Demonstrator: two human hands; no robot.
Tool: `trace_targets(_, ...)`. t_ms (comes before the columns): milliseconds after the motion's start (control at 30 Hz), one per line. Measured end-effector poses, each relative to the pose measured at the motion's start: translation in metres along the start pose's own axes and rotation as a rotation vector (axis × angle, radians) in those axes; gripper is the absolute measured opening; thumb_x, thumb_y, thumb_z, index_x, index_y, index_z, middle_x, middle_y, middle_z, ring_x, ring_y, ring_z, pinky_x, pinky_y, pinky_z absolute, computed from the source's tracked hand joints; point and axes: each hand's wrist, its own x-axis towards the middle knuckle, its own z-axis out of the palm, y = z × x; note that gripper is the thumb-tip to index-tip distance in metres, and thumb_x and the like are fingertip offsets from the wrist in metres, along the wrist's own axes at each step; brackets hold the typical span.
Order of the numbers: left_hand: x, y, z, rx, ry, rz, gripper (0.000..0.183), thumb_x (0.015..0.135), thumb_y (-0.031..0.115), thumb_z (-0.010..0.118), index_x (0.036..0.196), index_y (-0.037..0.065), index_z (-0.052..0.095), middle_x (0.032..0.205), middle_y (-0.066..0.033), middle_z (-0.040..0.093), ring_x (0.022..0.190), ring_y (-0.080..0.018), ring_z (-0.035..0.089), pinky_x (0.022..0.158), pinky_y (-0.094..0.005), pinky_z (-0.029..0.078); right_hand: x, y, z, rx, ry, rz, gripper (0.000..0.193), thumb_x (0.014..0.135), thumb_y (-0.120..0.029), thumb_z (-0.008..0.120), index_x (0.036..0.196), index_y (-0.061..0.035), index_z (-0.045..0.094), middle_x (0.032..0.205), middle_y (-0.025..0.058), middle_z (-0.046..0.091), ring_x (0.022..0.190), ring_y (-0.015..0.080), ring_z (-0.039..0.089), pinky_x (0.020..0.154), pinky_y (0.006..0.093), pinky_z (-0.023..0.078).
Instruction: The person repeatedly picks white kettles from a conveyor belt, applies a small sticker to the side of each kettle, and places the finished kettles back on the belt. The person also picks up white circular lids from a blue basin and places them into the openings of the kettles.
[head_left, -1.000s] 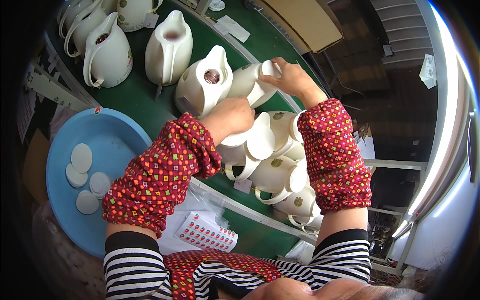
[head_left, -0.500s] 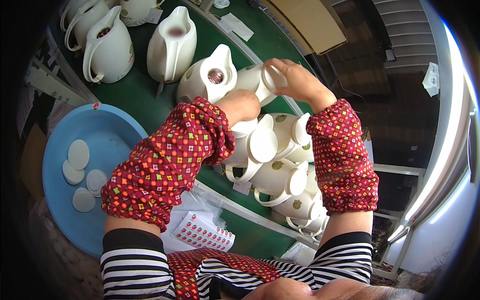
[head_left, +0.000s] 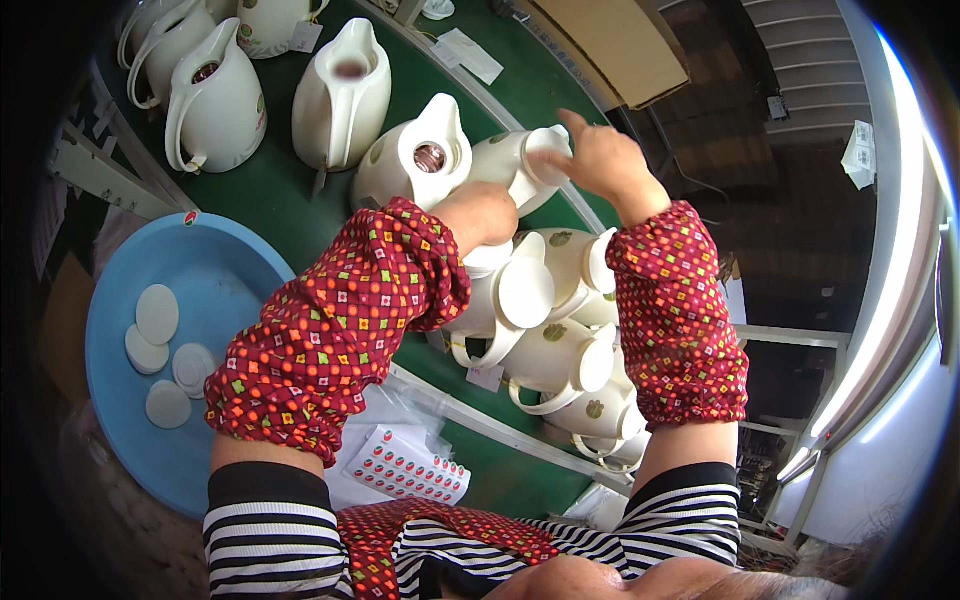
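Near the top middle lies a white jug (head_left: 493, 158) with a round cap, tilted toward the right. My left hand (head_left: 485, 212) is closed at this jug's handle side; its fingertips are hidden beneath it. Over the jug's capped end, my right hand (head_left: 608, 160) has its thumb and forefinger apart, slightly blurred, holding nothing. Just left of the left hand stands an uncapped jug (head_left: 395, 165), its shiny reddish inner liner showing. Several capped white jugs (head_left: 552, 355) with green emblems crowd together below my hands.
More uncapped jugs (head_left: 225, 110) stand at the upper left on the green conveyor belt (head_left: 265, 185). A blue basin (head_left: 115, 300) holds several white discs (head_left: 157, 313). A sticker sheet (head_left: 410, 468) lies near my body. A cardboard box (head_left: 625, 50) sits at the far side.
My right hand has loosened from the jug's capped end, its fingers now spread and lifted slightly off. The left hand stays in nearly the same place.
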Motion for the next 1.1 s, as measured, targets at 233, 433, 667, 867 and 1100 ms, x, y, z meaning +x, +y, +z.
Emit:
trace_targets(233, 0.006, -0.003, 0.009, -0.068, 0.05, -0.001, 0.027, 0.09, 0.014, 0.06, 0.104, -0.002, 0.077, 0.107, -0.0249, 0.074, 0.103, -0.0418, 0.071, 0.09, -0.0476, 0.056, 0.001, -0.013, 0.001, -0.098, -0.15, 0.234, 0.075, 0.093, -0.065, 0.06, 0.141, -0.007, 0.059, 0.094, 0.0199, 0.075, 0.096, 0.0383, 0.073, 0.086, 0.0449, 0.058)
trace_targets(433, 0.005, 0.004, 0.009, -0.065, 0.03, -0.035, 0.029, 0.091, 0.015, 0.059, 0.108, 0.001, 0.078, 0.113, -0.0218, 0.074, 0.107, -0.0393, 0.071, 0.094, -0.0462, 0.055, -0.017, 0.008, 0.001, 0.102, -0.155, -0.166, 0.088, 0.081, -0.041, 0.083, 0.156, -0.021, 0.042, 0.129, 0.0235, 0.064, 0.114, 0.0403, 0.066, 0.095, 0.0465, 0.054)
trace_targets(667, 0.007, 0.004, 0.011, -0.072, 0.048, -0.01, 0.028, 0.091, 0.015, 0.059, 0.107, 0.0, 0.077, 0.111, -0.022, 0.074, 0.105, -0.0381, 0.072, 0.092, -0.0455, 0.056, -0.017, -0.01, 0.04, -0.117, 0.056, 0.037, 0.082, 0.094, -0.066, 0.058, 0.117, 0.0122, 0.053, 0.095, 0.0268, 0.07, 0.086, 0.0414, 0.072, 0.072, 0.0451, 0.059)
trace_targets(867, 0.011, 0.001, 0.018, -0.055, 0.067, -0.002, 0.028, 0.091, 0.016, 0.06, 0.107, 0.0, 0.077, 0.11, -0.0216, 0.074, 0.105, -0.0375, 0.072, 0.093, -0.0455, 0.056, -0.016, 0.016, 0.038, -0.011, 0.202, -0.389, 0.062, 0.094, -0.057, 0.063, 0.131, -0.0071, 0.054, 0.114, 0.0232, 0.057, 0.098, 0.0411, 0.067, 0.083, 0.0457, 0.058)
trace_targets(1100, 0.013, 0.001, 0.019, -0.03, 0.078, 0.017, 0.027, 0.09, 0.016, 0.059, 0.102, 0.002, 0.079, 0.109, -0.0213, 0.074, 0.103, -0.0375, 0.072, 0.092, -0.046, 0.056, -0.007, -0.049, 0.053, 0.056, 0.165, 0.419, 0.067, 0.098, -0.056, 0.055, 0.131, 0.0024, 0.049, 0.114, 0.0309, 0.061, 0.092, 0.0421, 0.072, 0.075, 0.0442, 0.061)
